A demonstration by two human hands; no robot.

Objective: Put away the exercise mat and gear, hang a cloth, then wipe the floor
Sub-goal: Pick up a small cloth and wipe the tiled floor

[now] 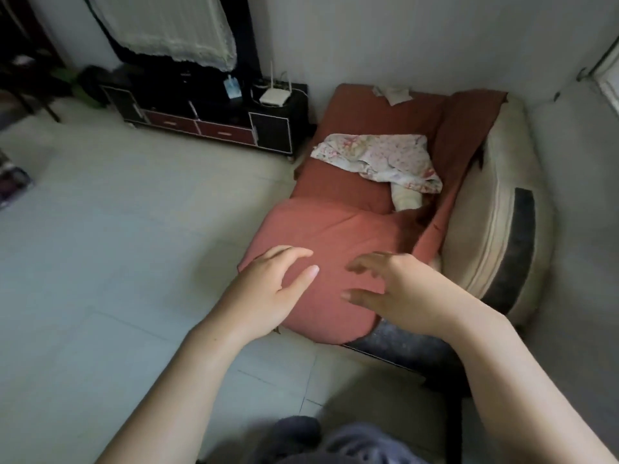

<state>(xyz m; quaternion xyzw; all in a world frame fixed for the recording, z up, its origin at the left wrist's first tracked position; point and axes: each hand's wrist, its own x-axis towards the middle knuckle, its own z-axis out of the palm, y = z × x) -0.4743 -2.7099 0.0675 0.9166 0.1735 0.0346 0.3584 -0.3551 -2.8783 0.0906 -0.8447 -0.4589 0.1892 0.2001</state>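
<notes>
A rust-red mat or folded mattress cover [335, 229] lies on the floor against the right wall, its near end bulging. My left hand [268, 289] hovers over its near left corner with fingers spread and nothing in it. My right hand [402, 286] is just to the right, also open above the red fabric. On the far part of the mat lies a crumpled floral cloth [378, 159] over a pale rolled item [407, 197]. A dark grey pad [395, 343] shows under the mat's near edge.
A cream mattress with a dark stripe [495, 222] stands on edge along the right wall. A black and red TV cabinet [207, 118] with a white router [274, 97] stands at the back. White lace cloth [167, 25] hangs above it. Pale tiled floor [117, 246] spreads to the left.
</notes>
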